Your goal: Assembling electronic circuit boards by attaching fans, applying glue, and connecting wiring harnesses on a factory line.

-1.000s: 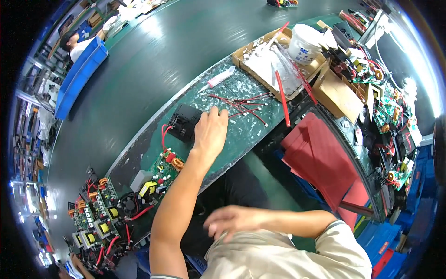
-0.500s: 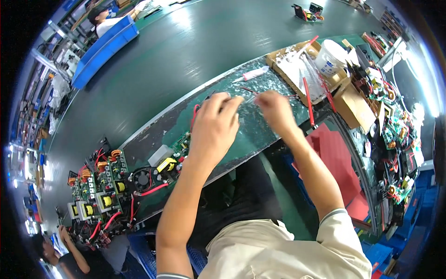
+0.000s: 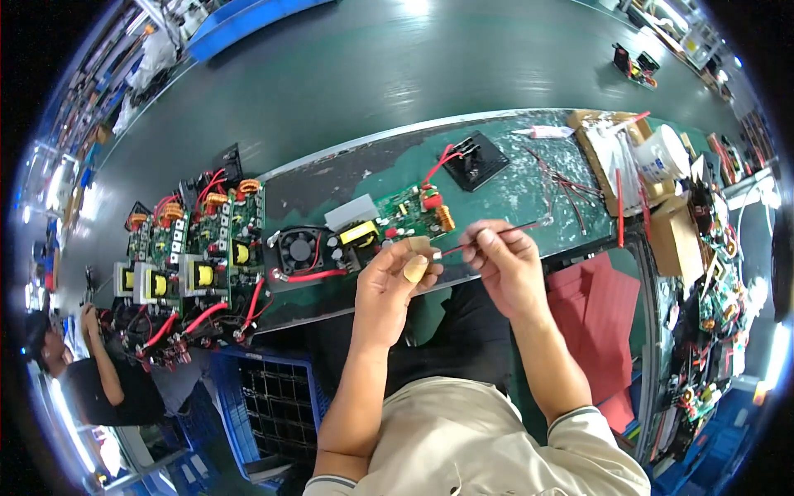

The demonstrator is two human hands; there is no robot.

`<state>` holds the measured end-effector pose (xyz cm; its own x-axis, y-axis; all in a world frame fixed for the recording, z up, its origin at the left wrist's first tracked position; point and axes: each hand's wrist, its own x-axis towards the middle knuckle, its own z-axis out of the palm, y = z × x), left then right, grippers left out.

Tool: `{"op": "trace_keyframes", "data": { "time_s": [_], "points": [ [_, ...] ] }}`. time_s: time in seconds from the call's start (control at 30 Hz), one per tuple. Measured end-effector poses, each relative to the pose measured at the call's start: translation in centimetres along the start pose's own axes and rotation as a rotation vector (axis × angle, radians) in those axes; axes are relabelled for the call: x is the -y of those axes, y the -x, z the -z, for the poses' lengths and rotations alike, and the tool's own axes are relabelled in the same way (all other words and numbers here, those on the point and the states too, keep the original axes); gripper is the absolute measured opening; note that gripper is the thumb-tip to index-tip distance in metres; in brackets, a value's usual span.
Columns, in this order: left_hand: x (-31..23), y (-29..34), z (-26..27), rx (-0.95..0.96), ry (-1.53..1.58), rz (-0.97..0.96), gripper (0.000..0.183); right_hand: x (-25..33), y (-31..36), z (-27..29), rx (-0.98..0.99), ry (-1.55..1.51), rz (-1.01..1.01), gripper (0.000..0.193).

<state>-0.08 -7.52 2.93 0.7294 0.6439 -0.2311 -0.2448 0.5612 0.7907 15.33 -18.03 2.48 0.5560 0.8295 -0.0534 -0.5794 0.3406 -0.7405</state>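
Observation:
My right hand (image 3: 506, 266) pinches a thin red and black wire (image 3: 453, 247) with a small white connector at its left end. At that connector, the thumb and finger of my left hand (image 3: 389, 289) are pressed together; they wear yellowish finger covers. Just beyond my hands lies a green circuit board (image 3: 407, 213) with a yellow transformer, a pale heatsink (image 3: 351, 212) and a black fan (image 3: 299, 250). Red leads run from the board to a black panel (image 3: 488, 165). More thin wires (image 3: 571, 183) lie loose right of the panel.
Several similar board assemblies (image 3: 194, 256) crowd the left end of the bench. At right are a cardboard tray (image 3: 594, 149), a white bucket (image 3: 662, 155), a glue tube (image 3: 550, 132) and red sheets (image 3: 604, 322). A co-worker (image 3: 95, 364) sits at far left; a blue crate (image 3: 227, 397) stands below.
My hands have drawn back toward me from over the bench and come together at the wire. The view has shifted, uncovering the board, black panel and loose wires.

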Motion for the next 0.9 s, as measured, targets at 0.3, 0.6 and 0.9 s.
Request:
{"op": "trace_keyframes", "data": {
  "time_s": [0.3,0.6,0.9],
  "points": [
    [-0.2,0.9,2.8,-0.150,-0.073,-0.010,0.026,-2.3,0.4,-1.8,0.042,0.485,-0.057,0.013],
    [-3.3,-0.4,2.8,-0.237,-1.128,-0.742,0.036,-0.4,-4.2,-3.3,0.192,0.880,0.114,0.008],
    [-5.8,-1.8,1.8,0.051,-1.877,-0.250,0.061,-2.2,-10.2,-3.6,0.460,1.295,0.317,0.009]
  ]
}}
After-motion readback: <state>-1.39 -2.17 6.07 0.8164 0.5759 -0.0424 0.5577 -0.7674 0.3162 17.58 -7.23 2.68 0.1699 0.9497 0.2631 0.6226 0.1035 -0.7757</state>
